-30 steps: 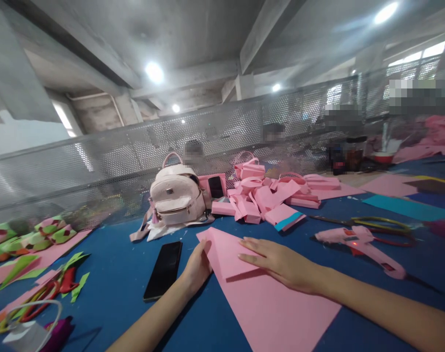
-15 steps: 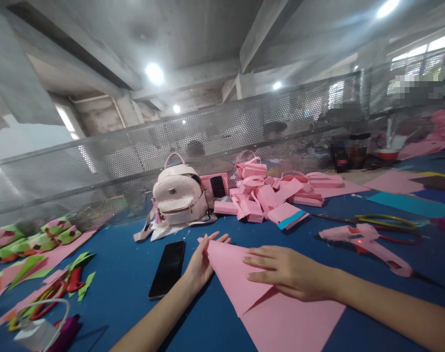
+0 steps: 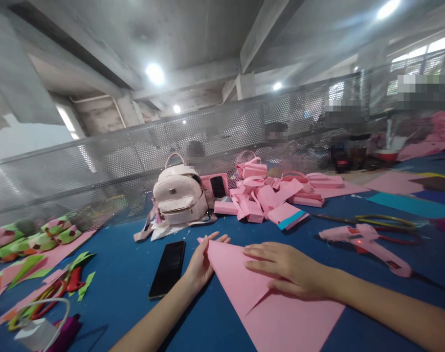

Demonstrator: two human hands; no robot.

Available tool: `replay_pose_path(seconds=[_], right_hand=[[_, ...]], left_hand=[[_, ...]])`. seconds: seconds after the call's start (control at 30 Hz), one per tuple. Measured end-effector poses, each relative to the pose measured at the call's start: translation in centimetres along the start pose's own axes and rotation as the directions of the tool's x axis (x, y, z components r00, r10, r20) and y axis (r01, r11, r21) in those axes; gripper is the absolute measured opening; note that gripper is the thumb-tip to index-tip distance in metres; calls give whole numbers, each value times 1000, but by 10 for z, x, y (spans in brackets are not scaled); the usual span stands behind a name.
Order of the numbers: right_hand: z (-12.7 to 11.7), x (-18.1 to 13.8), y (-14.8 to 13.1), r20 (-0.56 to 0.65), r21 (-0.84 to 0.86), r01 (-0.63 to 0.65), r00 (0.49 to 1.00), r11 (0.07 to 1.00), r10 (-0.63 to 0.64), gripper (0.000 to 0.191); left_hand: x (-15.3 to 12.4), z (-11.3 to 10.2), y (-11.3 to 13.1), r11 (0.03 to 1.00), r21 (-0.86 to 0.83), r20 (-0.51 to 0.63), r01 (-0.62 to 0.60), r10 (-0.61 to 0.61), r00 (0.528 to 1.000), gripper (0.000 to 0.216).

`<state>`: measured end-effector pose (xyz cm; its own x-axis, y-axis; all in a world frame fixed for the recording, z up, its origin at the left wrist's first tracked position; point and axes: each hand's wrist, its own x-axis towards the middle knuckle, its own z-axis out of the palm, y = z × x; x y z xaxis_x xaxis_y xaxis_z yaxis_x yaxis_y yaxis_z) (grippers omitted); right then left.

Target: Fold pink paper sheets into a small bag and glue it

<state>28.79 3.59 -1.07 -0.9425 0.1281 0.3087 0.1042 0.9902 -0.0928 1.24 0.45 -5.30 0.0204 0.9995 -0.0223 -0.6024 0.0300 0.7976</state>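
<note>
While the right hand [image 3: 286,269] lies flat on the folded flap of the pink sheet [image 3: 288,322], fingers extended and gripping nothing, the left hand [image 3: 200,264] sits at the sheet's far-left corner, thumb and fingers around it (can't tell if it's actually pinching). Sheet is on the blue surface [image 3: 123,274], toward the near edge, partly folded over; flap edge casts a small shadow. Black phone [image 3: 167,270] lies just beside the left forearm. Toward the right edge: pink glue gun [image 3: 367,242], red light on, yellow-handled scissors [image 3: 387,219] just behind. Toward the far edge, by the perforated screen [image 3: 222,127]: pale backpack [image 3: 180,195], pile of pink pieces [image 3: 261,193] to its right. Toward the left edge: white charger [image 3: 37,335].
</note>
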Motion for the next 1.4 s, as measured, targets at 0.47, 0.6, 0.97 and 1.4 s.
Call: replay_pose_path(seconds=[0.47, 0.6, 0.97, 1.4], right_hand=[[0, -4, 3, 27, -151, 6, 1000, 989, -2, 93], [2, -7, 8, 31, -125, -19, 999, 992, 23, 94], [6, -5, -2, 89, -32, -39, 995, 999, 42, 84], [5, -3, -9, 154, -2, -23, 988, 1000, 23, 67]], left_hand=[[-7, 7, 7, 768, 564, 155, -302, 260, 953, 62], [-5, -3, 28, 514, 725, 241, -457, 433, 869, 56], [-19, 13, 1, -501, 636, 648, -587, -67, 759, 69], [-39, 26, -11, -356, 779, 516, -517, -105, 850, 81]])
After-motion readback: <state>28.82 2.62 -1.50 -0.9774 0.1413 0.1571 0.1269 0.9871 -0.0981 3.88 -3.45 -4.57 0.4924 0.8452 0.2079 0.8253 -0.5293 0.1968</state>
